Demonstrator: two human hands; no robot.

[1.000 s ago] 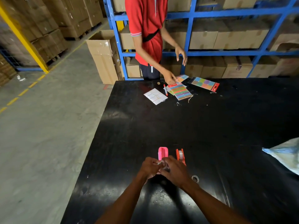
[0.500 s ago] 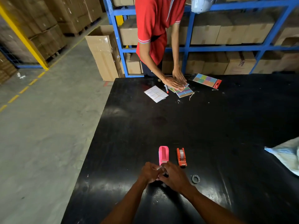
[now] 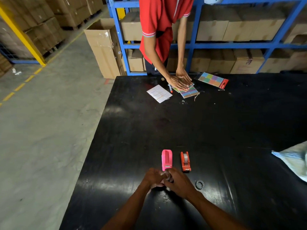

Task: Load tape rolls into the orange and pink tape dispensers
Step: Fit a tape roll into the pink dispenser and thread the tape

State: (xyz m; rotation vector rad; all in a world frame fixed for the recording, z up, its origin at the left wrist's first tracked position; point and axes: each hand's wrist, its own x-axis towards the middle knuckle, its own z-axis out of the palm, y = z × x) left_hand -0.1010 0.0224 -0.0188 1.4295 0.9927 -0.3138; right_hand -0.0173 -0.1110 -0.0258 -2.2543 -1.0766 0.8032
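A pink tape dispenser (image 3: 166, 159) and an orange tape dispenser (image 3: 185, 161) stand side by side on the black table (image 3: 216, 130). A clear tape roll sits inside the orange one; the pink one's slot looks empty. Just in front of the pink dispenser, my left hand (image 3: 153, 179) and my right hand (image 3: 178, 182) are pressed together around a small object. It looks like a tape roll (image 3: 167, 177), mostly hidden by my fingers. A small black ring-shaped hub (image 3: 199, 184) lies to the right of my right hand.
Across the table a person in a red shirt (image 3: 159, 22) presses both hands on colourful sticker sheets (image 3: 188, 91). Nearby lie a white label sheet (image 3: 159, 93), a red marker (image 3: 170, 89) and a coloured pack (image 3: 213, 80). A pale bag (image 3: 294, 160) lies at the right edge. Blue shelving holds boxes behind.
My joined hands have drawn back toward me, off the dispensers, which now show fully. The person opposite has laid both hands flat on the sticker sheets.
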